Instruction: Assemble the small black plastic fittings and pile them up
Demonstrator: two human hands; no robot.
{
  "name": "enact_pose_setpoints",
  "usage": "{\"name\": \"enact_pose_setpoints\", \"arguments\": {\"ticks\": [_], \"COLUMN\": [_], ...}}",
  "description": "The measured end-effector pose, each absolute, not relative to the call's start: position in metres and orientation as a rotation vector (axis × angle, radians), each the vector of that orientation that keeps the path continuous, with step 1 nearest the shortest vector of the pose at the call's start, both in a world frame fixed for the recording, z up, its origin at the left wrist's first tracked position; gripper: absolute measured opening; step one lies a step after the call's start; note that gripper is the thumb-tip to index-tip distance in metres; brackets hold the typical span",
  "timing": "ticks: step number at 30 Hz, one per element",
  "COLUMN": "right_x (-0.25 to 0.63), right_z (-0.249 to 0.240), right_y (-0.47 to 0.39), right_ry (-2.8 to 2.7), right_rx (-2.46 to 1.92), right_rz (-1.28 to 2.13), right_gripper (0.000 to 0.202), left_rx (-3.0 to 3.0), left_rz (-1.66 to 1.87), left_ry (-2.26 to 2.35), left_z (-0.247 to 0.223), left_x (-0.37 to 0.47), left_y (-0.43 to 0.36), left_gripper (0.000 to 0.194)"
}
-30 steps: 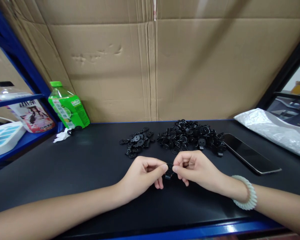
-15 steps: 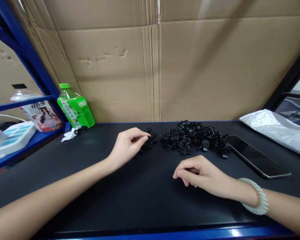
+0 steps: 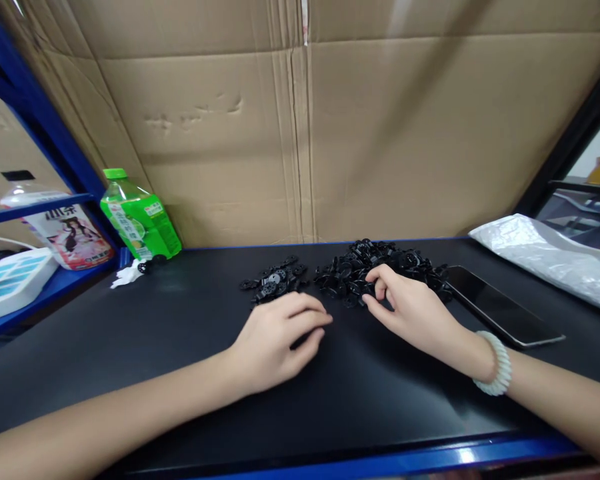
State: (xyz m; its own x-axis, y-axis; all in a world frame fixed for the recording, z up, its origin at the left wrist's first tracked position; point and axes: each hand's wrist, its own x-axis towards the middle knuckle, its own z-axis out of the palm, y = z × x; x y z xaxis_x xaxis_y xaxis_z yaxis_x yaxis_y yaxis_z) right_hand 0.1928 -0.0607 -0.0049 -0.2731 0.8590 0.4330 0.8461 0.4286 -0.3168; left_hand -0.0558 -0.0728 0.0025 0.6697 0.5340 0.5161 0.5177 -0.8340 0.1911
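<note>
On the dark tabletop, my left hand (image 3: 283,341) rests just in front of the smaller pile of round black plastic parts (image 3: 277,279). Its fingers are loosely bent, with a gap between thumb and forefinger, and nothing shows in them. My right hand (image 3: 405,300), with a pale coiled band (image 3: 500,363) on the wrist, reaches to the front of the larger pile of black plastic parts (image 3: 350,267). Thumb and forefinger are apart there, and no part shows held between them. The hand hides some of this pile.
A phone (image 3: 505,307) lies right of the larger pile, beside a silvery plastic bag (image 3: 555,253). At the back left stands a green bottle (image 3: 143,217), with a white crumpled piece (image 3: 126,274) before it. Cardboard (image 3: 205,147) lines the back.
My left hand has come back toward me from the smaller pile, uncovering it. The right hand has moved forward to the larger pile and its fingers have spread. The view has shifted slightly.
</note>
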Motion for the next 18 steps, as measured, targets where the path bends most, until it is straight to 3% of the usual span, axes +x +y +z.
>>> {"name": "enact_pose_setpoints", "arguments": {"ticks": [7,18], "right_x": [0.190,0.173], "right_z": [-0.006,-0.005], "right_y": [-0.056,-0.086], "right_ry": [-2.000,-1.750], "right_rx": [-1.239,-0.866], "right_rz": [0.230,1.052], "right_gripper": [0.013,0.009], "left_rx": [2.526,1.555], "left_rz": [0.793,0.706], "left_ry": [0.759,0.942], "left_z": [0.000,0.003], "left_x": [-0.047,-0.037], "left_y": [-0.087,-0.084], "left_gripper": [0.026,0.036]}}
